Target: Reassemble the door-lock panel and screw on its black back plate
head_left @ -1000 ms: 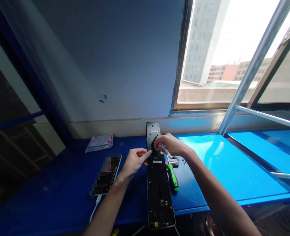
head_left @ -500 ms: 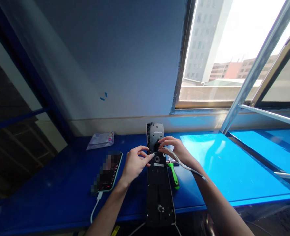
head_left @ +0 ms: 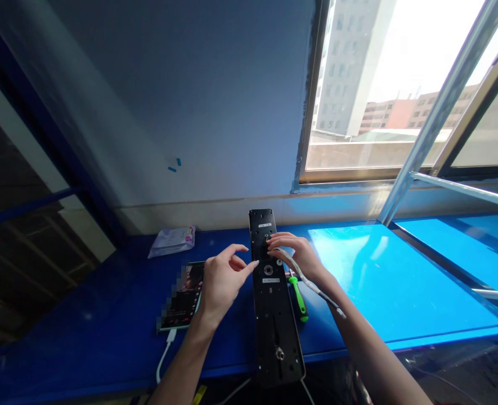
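Observation:
A long black metal panel [head_left: 269,309] with holes, white labels and a round fitting lies lengthwise in front of me. My left hand [head_left: 225,278] hovers by its left edge, thumb and forefinger apart, with nothing between them. Over the panel's upper half, my right hand [head_left: 297,256] has its fingers closed at the end of a whitish cable [head_left: 312,286]. The cable trails down along my right wrist. My fingers hide the cable's end, so I cannot tell whether it is joined to the panel. A metal stud [head_left: 279,353] stands near the panel's close end.
A green-handled screwdriver [head_left: 299,298] lies right of the panel. To the left are a phone [head_left: 183,298] with a white charging cord [head_left: 164,351] and a plastic packet [head_left: 173,241]. A metal frame [head_left: 413,152] stands on the blue bench [head_left: 371,281] by the window.
My left hand has moved left, away from the panel, and its fingers have spread. The panel's far end has shifted slightly left. My right hand stays over the panel with the cable.

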`<state>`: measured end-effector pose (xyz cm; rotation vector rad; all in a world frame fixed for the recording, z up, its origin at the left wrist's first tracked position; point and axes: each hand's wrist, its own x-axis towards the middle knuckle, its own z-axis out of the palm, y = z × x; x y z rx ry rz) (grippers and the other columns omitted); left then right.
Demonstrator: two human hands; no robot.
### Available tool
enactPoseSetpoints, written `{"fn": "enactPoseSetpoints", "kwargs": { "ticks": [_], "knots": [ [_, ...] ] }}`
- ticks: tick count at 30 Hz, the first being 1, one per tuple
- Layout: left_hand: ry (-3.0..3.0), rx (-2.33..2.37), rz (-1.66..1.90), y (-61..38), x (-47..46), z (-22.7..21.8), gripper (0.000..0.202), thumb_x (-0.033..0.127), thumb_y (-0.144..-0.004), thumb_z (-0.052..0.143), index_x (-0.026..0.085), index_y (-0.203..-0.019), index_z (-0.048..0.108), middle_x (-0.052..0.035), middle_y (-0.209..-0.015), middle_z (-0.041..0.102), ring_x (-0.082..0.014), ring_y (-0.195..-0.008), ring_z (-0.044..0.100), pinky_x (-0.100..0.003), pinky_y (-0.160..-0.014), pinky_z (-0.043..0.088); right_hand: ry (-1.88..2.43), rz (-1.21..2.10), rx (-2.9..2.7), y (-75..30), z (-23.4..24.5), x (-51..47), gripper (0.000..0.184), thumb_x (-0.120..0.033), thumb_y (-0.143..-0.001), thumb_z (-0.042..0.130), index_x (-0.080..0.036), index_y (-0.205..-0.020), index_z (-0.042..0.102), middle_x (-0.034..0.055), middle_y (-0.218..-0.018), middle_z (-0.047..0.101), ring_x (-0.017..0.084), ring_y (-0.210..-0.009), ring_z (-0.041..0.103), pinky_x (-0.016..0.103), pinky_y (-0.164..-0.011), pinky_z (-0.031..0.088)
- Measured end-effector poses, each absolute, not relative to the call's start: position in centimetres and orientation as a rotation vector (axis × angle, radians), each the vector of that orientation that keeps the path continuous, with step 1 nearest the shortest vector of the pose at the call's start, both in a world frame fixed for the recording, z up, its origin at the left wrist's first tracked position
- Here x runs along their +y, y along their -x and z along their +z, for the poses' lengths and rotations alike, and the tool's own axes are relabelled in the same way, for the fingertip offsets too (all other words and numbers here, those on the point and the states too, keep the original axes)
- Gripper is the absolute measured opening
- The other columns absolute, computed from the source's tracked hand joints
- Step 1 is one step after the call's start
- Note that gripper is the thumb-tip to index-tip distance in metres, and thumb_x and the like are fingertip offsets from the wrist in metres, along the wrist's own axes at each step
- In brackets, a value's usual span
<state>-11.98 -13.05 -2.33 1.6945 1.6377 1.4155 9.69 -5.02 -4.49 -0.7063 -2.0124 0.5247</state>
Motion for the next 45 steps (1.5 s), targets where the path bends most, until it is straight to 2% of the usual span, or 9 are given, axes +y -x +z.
{"fn": "enactPoseSetpoints", "kwargs": {
  "ticks": [3,6,10,16,21,24,31,35,45],
  "knots": [
    [-1.594,1.599,1.517,12.2,-12.8,-2.8,0.036,0.044,-0.076,0.087,0.022,-0.103,0.078,-0.0045,-0.081,0.080,-0.0217,-0.073,0.076,-0.028,-0.071,0.058,0.724,0.543,-1.996,-9.6,-4.5,-5.0,0.015,-0.034,-0.096,0.071,-0.025,-0.096,0.082,0.0091,-0.107,0.083,0.028,-0.118,0.076,0.043,-0.101,0.060],
    [-1.328,1.447,1.507,11.7,-12.2,-5.0,0.062,0.044,-0.078,0.087,0.021,-0.134,0.071,-0.0130,-0.119,0.080,-0.0271,-0.102,0.079,-0.033,-0.089,0.062,0.731,0.552,-1.997,-9.4,-4.5,-5.0,0.014,-0.034,-0.096,0.071,-0.024,-0.096,0.082,0.0094,-0.106,0.083,0.029,-0.120,0.075,0.042,-0.100,0.061],
    [-1.230,1.286,1.429,10.4,-11.7,-7.6,0.082,0.052,-0.082,0.083,0.012,-0.150,0.058,-0.0166,-0.115,0.082,-0.0330,-0.109,0.079,-0.043,-0.098,0.063,0.719,0.544,-2.012,-9.3,-4.6,-4.9,0.010,-0.032,-0.093,0.074,-0.024,-0.092,0.081,0.0086,-0.104,0.084,0.028,-0.119,0.075,0.041,-0.103,0.059],
    [-1.216,1.108,1.425,9.8,-11.5,-7.8,0.084,0.059,-0.085,0.076,0.008,-0.150,0.058,-0.0157,-0.120,0.081,-0.0334,-0.114,0.077,-0.047,-0.105,0.061,0.795,0.460,-1.953,-9.0,-5.1,-5.0,0.023,-0.033,-0.092,0.073,-0.022,-0.112,0.077,0.0142,-0.128,0.078,0.030,-0.117,0.076,0.046,-0.102,0.059],
    [-1.230,1.085,1.450,10.2,-11.2,-7.4,0.067,0.051,-0.082,0.082,0.011,-0.135,0.072,-0.0160,-0.135,0.075,-0.0348,-0.128,0.070,-0.046,-0.116,0.053,0.805,0.462,-1.965,-8.3,-5.1,-4.7,0.018,-0.029,-0.095,0.066,-0.026,-0.108,0.079,0.0107,-0.127,0.080,0.029,-0.120,0.075,0.047,-0.105,0.058],
    [-1.227,1.098,1.464,10.0,-11.2,-7.5,0.063,0.049,-0.086,0.078,0.014,-0.138,0.070,-0.0137,-0.142,0.071,-0.0341,-0.135,0.066,-0.046,-0.119,0.050,0.790,0.496,-1.978,-8.2,-4.8,-4.5,0.017,-0.028,-0.097,0.064,-0.026,-0.104,0.078,0.0092,-0.128,0.080,0.027,-0.123,0.075,0.044,-0.105,0.059],
    [-1.156,1.051,1.423,9.5,-11.6,-7.8,0.083,0.057,-0.087,0.076,0.015,-0.155,0.055,-0.0105,-0.115,0.083,-0.0298,-0.107,0.079,-0.038,-0.095,0.064,0.784,0.507,-1.966,-8.2,-5.6,-4.5,0.017,-0.033,-0.098,0.063,-0.027,-0.108,0.075,0.0099,-0.129,0.079,0.027,-0.128,0.071,0.044,-0.109,0.056],
    [-1.117,1.073,1.425,9.6,-11.6,-7.9,0.092,0.059,-0.081,0.082,0.013,-0.155,0.051,-0.0097,-0.098,0.084,-0.0295,-0.095,0.081,-0.035,-0.083,0.066,0.784,0.491,-1.969,-8.4,-6.2,-4.7,0.016,-0.032,-0.100,0.060,-0.025,-0.099,0.074,0.0131,-0.135,0.076,0.027,-0.134,0.068,0.044,-0.111,0.055],
    [-1.057,1.109,1.430,9.6,-11.6,-8.0,0.096,0.060,-0.078,0.085,0.012,-0.154,0.052,-0.0101,-0.097,0.085,-0.0290,-0.093,0.081,-0.036,-0.085,0.066,0.784,0.442,-1.956,-8.3,-6.7,-4.8,0.015,-0.031,-0.101,0.058,-0.026,-0.097,0.071,0.0105,-0.132,0.078,0.026,-0.136,0.066,0.046,-0.115,0.053]
  ]
}}
